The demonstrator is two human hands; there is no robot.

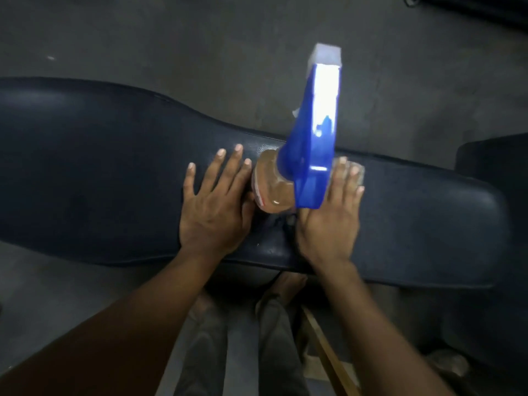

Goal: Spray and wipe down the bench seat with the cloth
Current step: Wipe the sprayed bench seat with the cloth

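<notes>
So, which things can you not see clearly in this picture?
- Cloth: head view, only a grey edge shows past the fingertips; the right hand lies flat over the rest.
- Spray bottle: its body is largely behind its blue trigger head; label unreadable, nozzle washed out by glare.
- Bench seat: left end cut by the frame edge.
- Left hand: flat, open, beside the bottle; contact unclear.

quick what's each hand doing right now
Left hand: open, flat on the bench seat, holding nothing.
Right hand: open, pressing flat on a cloth beside the spray bottle.
</notes>
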